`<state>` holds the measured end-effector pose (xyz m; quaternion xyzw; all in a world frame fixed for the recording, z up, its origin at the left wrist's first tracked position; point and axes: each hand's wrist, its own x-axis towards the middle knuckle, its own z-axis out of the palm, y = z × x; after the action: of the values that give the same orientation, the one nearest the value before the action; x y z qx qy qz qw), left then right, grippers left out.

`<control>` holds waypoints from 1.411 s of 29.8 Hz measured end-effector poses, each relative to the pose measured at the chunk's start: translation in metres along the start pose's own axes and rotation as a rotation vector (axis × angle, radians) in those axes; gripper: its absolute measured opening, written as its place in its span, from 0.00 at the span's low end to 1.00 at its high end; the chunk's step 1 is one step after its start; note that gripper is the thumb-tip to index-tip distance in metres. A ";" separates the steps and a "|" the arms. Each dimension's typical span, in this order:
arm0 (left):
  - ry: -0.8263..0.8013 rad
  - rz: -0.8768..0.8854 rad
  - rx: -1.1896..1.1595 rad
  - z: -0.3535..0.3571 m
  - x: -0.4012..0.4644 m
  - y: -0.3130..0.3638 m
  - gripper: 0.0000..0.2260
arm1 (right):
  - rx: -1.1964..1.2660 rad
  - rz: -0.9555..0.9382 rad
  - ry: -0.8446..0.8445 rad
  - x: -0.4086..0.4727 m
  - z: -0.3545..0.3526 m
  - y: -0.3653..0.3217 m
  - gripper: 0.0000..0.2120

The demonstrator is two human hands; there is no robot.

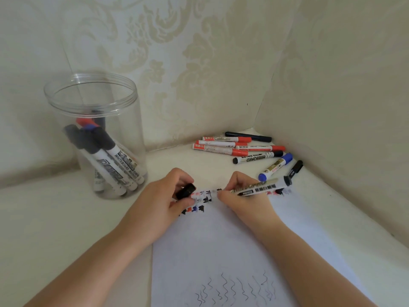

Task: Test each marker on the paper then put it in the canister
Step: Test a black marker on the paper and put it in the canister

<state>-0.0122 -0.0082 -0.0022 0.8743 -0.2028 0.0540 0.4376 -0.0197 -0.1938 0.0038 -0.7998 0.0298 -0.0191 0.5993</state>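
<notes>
My right hand (241, 191) grips an uncapped white whiteboard marker (263, 187) with its tip down on the far edge of the white paper (221, 244), among small black, red and blue marks. My left hand (168, 196) pinches the marker's black cap (186, 190) just left of the tip and rests on the paper. A clear plastic canister (95, 134) stands open at the back left with several capped markers leaning inside.
Several loose markers (239, 147) with red, black and blue caps lie in the back right corner against the wallpapered walls. Wavy pen lines (234, 289) cover the paper's near end. Pale table surface (55, 218) spreads to the left.
</notes>
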 end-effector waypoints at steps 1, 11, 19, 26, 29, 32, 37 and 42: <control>0.011 0.004 0.022 0.000 0.000 0.000 0.12 | -0.008 -0.011 0.027 0.000 0.001 0.001 0.11; 0.040 0.041 0.106 0.000 -0.001 0.004 0.09 | -0.098 -0.110 -0.001 -0.002 0.009 0.003 0.14; 0.021 0.005 0.140 0.000 -0.002 0.002 0.11 | -0.088 -0.107 -0.020 -0.002 0.007 0.003 0.14; 0.020 0.004 0.122 0.001 -0.002 0.001 0.09 | -0.091 -0.101 -0.018 -0.001 0.007 0.003 0.13; 0.018 0.006 0.118 0.001 -0.001 0.001 0.09 | -0.076 -0.081 -0.011 -0.001 0.005 0.002 0.12; 0.016 0.017 0.115 0.001 -0.002 0.001 0.09 | -0.078 -0.086 -0.016 -0.001 0.005 0.003 0.13; 0.014 0.083 0.118 -0.001 -0.001 -0.001 0.10 | 0.059 -0.047 0.042 -0.003 -0.001 -0.001 0.11; 0.064 0.066 0.069 -0.001 -0.001 0.000 0.10 | 0.315 -0.054 -0.056 -0.009 -0.009 -0.012 0.09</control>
<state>-0.0132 -0.0072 -0.0019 0.8796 -0.2156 0.1035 0.4113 -0.0291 -0.1985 0.0178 -0.6966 -0.0118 -0.0171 0.7171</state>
